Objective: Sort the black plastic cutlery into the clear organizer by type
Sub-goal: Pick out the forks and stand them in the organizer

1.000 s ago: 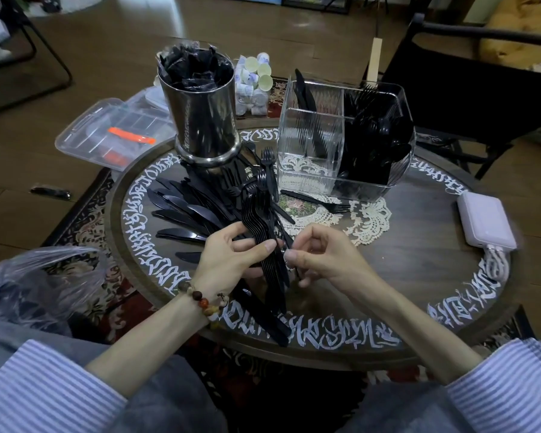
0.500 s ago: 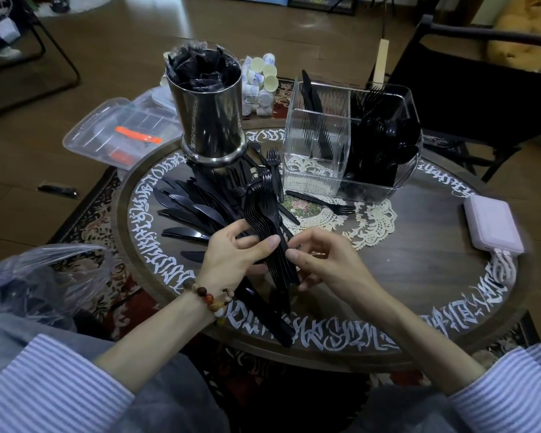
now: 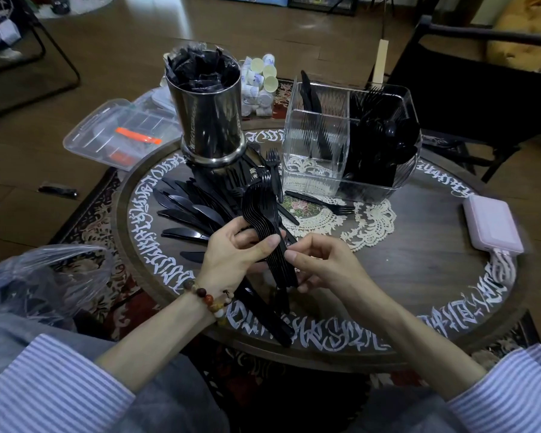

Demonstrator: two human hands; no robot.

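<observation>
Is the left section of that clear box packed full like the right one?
No. The left section of the clear organizer holds only a few black pieces, while its right section is crowded with black cutlery.

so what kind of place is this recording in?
Probably a home living room, not a workshop: wood floor, patterned rug, a round table with a lace doily, and a folding chair behind it.

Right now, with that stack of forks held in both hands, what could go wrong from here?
The nested stack of forks is held only at the handles by the left hand and right hand, so it could fan apart and spill. The clear organizer has a nearly full right compartment, so pushing more in may jam. Loose knives could be swept off the table.
</observation>
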